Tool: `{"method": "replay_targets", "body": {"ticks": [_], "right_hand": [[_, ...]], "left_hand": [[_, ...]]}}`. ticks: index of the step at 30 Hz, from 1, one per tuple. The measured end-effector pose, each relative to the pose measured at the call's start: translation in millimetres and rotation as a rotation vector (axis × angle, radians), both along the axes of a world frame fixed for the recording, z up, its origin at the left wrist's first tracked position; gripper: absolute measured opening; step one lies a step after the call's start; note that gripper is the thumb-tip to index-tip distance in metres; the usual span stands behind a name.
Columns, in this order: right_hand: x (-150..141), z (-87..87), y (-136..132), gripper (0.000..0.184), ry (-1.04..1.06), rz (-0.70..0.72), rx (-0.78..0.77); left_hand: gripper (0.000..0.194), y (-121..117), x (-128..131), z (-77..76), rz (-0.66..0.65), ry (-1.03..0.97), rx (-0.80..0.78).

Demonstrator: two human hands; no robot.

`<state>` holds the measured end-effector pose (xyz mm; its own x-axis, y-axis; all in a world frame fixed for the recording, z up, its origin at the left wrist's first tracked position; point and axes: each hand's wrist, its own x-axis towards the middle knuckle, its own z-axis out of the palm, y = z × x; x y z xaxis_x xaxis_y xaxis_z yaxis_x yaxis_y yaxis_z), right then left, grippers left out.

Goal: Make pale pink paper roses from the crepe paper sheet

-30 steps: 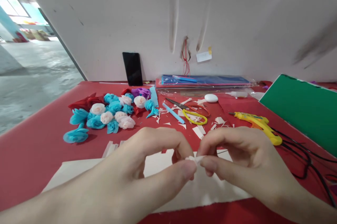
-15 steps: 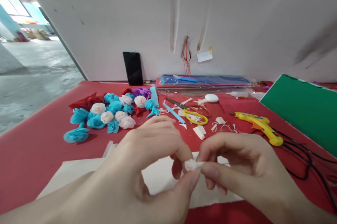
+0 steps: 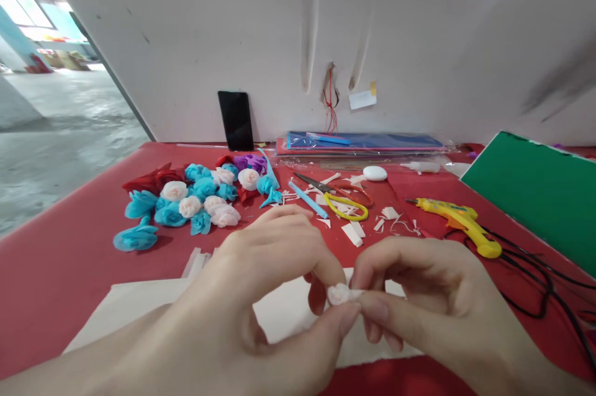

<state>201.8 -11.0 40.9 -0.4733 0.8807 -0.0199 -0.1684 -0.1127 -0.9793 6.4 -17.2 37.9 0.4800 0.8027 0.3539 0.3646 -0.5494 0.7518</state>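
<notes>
My left hand [image 3: 261, 284] and my right hand [image 3: 428, 297] meet low in the middle of the view. Between their pinched fingertips is a small rolled piece of pale pink crepe paper [image 3: 339, 293], coiled like a bud. Both hands grip it, thumb against fingers. Under them lies a pale sheet of paper [image 3: 139, 306] on the red table [image 3: 56, 265]. A heap of finished paper roses [image 3: 186, 203] in blue, pale pink, red and purple lies at the left behind my left hand.
Yellow-handled scissors [image 3: 342, 200] and a blue pen [image 3: 307, 198] lie among paper scraps at mid-table. A yellow glue gun [image 3: 460, 222] with black cable [image 3: 544, 284] is at the right, a green board [image 3: 540, 188] beyond it. Stacked paper packs [image 3: 363, 143] and a black phone [image 3: 236, 120] stand by the wall.
The paper between my fingertips has gone from a flat twist to a rounder coil. My left fingers have curled over it and both hands have sunk slightly.
</notes>
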Motion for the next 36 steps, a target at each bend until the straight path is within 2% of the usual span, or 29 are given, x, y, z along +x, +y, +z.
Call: {"method": "replay_targets", "body": {"ticks": [5,13,17,20,24,29,33,36], "right_hand": [[0.3,-2.1,-1.1,0.018,-0.002,0.011,-0.053],[-1.8,-1.9,-0.7,0.017,-0.011,-0.003,-0.036],[0.0,0.9,-2.5,0.013,-0.025,0.009,-0.081],[2.0,1.7,-4.8,0.014,-0.046,0.024,-0.147],[2.2,0.5,-5.0,0.014,-0.024,0.024,-0.176],[-1.4,0.9,-3.2,0.013,-0.079,-0.045,-0.076],[-5.4,3.7,-3.2,0.011,-0.12,-0.097,0.023],[-7.7,4.7,-3.6,0.014,-0.121,-0.119,0.039]], "left_hand": [[0.011,2.3,1.8,1.1,-0.008,-0.045,0.003],[0.012,3.8,1.9,2.5,-0.021,-0.067,-0.034],[0.016,4.4,0.2,6.7,0.04,-0.002,0.025],[0.021,6.5,-1.6,9.1,0.026,-0.041,0.1],[0.009,9.3,-2.2,8.8,0.018,-0.171,0.231],[0.012,7.1,-0.1,7.5,0.034,-0.073,0.191],[0.013,6.6,2.0,7.8,0.071,-0.04,0.232],[0.012,8.4,2.9,9.1,0.084,0.006,0.264]]}}
